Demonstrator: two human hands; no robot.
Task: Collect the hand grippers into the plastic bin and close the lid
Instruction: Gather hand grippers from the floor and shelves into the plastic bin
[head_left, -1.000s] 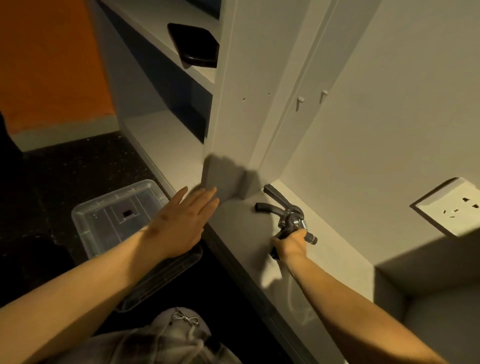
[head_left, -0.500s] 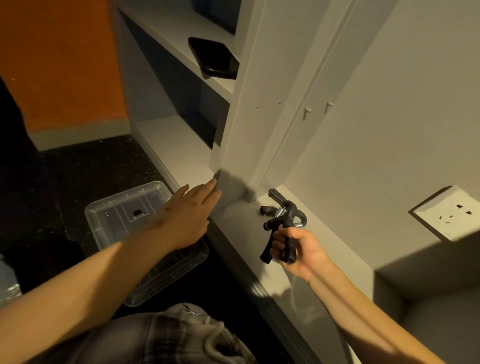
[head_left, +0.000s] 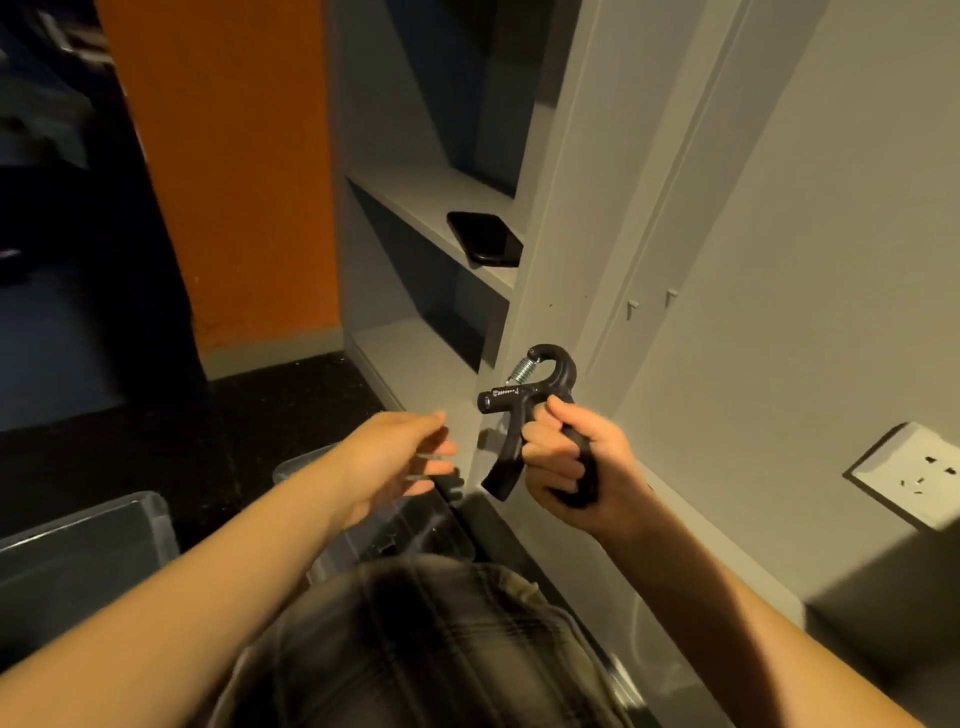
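A black hand gripper (head_left: 524, 395) with a steel spring is held up in the air in front of the shelf unit's white post. My right hand (head_left: 571, 467) grips one of its handles in a fist; the other handle hangs free. My left hand (head_left: 395, 457) hovers just left of it, fingers spread and blurred, holding nothing. Below my left forearm lies a clear plastic bin (head_left: 296, 467) on the dark floor, mostly hidden by my arm. A second clear plastic piece (head_left: 104, 530) sits at the lower left; I cannot tell which is the lid.
A black phone (head_left: 485, 238) lies on the upper shelf. A wall socket (head_left: 919, 475) is at the right, above a grey ledge (head_left: 561, 561). An orange wall (head_left: 234, 182) stands behind. My plaid-clad knee (head_left: 415, 639) fills the bottom.
My right hand has lifted the hand gripper off the ledge and raised it. My left hand came off the ledge's edge and moved toward the gripper. The view has tilted upward.
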